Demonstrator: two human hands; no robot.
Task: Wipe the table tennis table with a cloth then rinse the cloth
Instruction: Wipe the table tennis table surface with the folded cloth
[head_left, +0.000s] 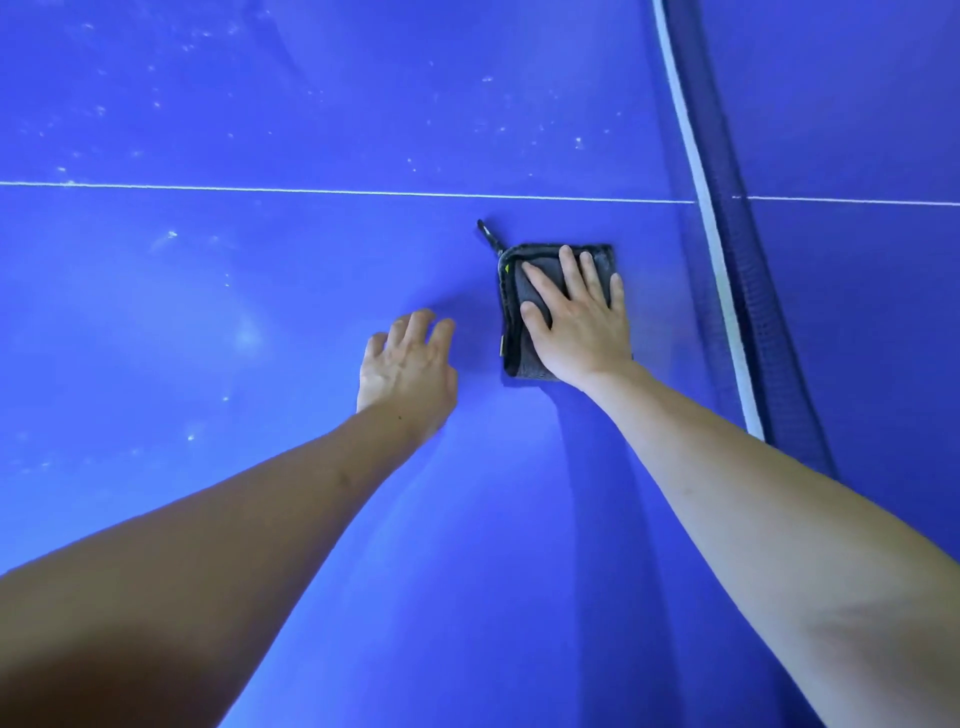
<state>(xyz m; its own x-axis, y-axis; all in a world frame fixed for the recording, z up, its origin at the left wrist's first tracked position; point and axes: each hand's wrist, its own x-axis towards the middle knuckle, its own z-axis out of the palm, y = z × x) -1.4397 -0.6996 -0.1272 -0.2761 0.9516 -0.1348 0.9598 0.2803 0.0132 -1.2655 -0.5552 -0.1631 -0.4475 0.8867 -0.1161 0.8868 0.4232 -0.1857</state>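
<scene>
Here the right hand (576, 319) presses flat, fingers spread, on the folded grey cloth (524, 296) lying on the blue bench (208, 312), just short of the net (727, 260). The left hand (408, 364) hovers beside the cloth, loosely open, holding nothing.

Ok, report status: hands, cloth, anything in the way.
Right hand flat on cloth. Left hand on table, holding nothing. Net close right.
</scene>
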